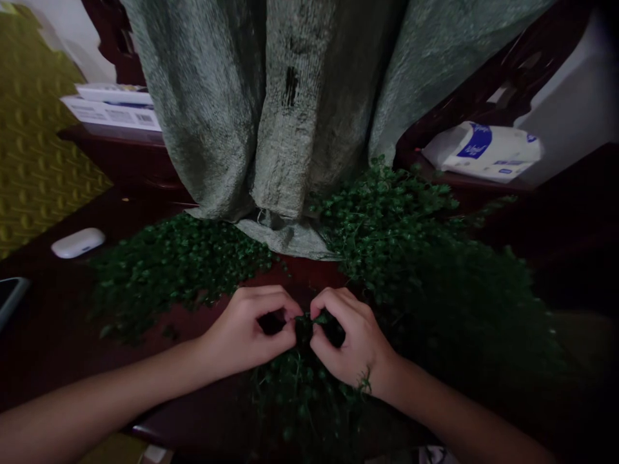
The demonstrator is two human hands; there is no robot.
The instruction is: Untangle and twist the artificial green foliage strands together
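My left hand [251, 332] and my right hand [348, 341] meet at the middle of a dark wooden table [53, 341]. Both are curled, fingertips pinching a small green leafy sprig [304, 320] between them. Under my hands hangs a bunch of the same small-leaved greenery [304, 393], running down toward the table's near edge. A low heap of the greenery [178, 264] lies to the left, and a larger heap [425, 258] spreads to the right.
A grey-green woven sack or curtain [290, 109] stands behind the heaps. A white earbud case [77, 242] and a phone corner [9, 296] lie at the left. White boxes [113, 106] sit at back left, a tissue pack [483, 151] at back right.
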